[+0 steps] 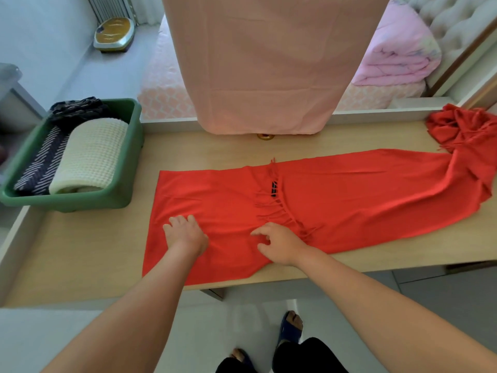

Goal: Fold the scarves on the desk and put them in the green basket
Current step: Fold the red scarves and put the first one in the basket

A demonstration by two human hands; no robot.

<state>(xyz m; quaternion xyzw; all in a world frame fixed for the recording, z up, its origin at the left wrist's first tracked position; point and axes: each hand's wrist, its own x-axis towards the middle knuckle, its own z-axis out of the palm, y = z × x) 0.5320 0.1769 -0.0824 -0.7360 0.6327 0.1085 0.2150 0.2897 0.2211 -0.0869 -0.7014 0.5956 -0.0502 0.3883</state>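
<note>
A long red scarf lies spread across the wooden desk. Its left end is folded back over itself, and the tassel fringe lies across the middle. The right end is bunched in a heap at the desk's far right corner. My left hand rests on the folded left part with fingers extended. My right hand touches the cloth just below the fringe, fingers loosely curled. The green basket stands at the desk's left with a rolled cream scarf and dark patterned scarves inside.
A pink covered stand rises behind the desk's far edge. Beyond it are a bed with a folded pink quilt and a scale-like device on the floor. My feet are below the desk's near edge.
</note>
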